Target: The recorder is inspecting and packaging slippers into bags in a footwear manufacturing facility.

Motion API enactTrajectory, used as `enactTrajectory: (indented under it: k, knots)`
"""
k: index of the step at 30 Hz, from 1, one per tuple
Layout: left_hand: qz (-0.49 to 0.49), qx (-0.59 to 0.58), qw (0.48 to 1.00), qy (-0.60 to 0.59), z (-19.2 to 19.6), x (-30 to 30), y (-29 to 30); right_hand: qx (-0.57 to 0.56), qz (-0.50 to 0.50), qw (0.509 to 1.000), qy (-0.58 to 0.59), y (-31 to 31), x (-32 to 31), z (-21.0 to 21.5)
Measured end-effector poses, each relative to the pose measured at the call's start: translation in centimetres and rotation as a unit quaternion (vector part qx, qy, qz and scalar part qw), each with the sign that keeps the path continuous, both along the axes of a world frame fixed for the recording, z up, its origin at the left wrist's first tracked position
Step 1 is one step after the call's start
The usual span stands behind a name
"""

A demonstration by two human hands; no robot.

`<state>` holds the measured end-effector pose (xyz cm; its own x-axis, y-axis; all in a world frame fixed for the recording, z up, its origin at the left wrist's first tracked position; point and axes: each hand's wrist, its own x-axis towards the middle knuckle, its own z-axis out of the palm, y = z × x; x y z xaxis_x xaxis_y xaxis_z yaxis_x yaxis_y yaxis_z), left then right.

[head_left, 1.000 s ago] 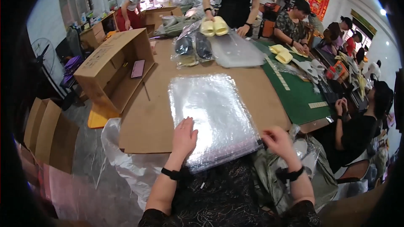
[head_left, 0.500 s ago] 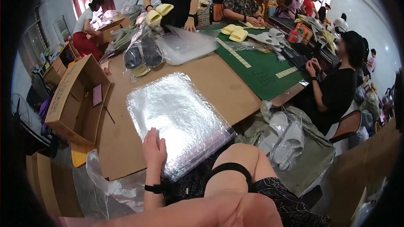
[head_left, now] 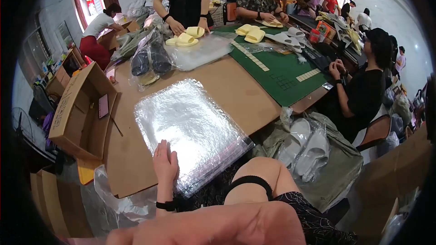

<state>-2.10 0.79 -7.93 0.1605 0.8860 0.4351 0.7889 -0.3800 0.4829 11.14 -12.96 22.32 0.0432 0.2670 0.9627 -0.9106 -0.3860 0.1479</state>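
Plastic bags (head_left: 190,129), clear and stacked flat, are spread on the near part of a brown table (head_left: 240,88). The left hand (head_left: 165,163) is laid flat with fingers together on the near left corner of the stack, pressing on it and gripping nothing. The right hand is not seen; only the right forearm, crossing the near edge of the view, is shown, so its state cannot be told. The stack's near right corner hangs slightly over the table edge.

An open cardboard box (head_left: 79,109) is set at the table's left side. At the far end, bagged dark shoes (head_left: 150,59) are lying beside yellow slippers (head_left: 184,38) on more clear plastic. A green mat (head_left: 279,70) covers the far right part. White slippers (head_left: 309,147) in bags are piled on the right, below the table edge. Several people are gathered around the far and right sides, and a window (head_left: 93,2) is seen far left.
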Motion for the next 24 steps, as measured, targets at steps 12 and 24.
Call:
enactTrajectory:
  k: [12, 24]
  knots:
    - [0.004, -0.015, 1.0, 0.003, 0.8, 0.0, -0.3, -0.098, 0.018, 0.992, 0.079, -1.4, -1.3, 1.3]
    - [0.0, 0.006, 1.0, 0.008, 0.3, -0.3, -0.2, -0.086, 0.051, 0.99, -0.099, -1.0, 1.6, 0.8]
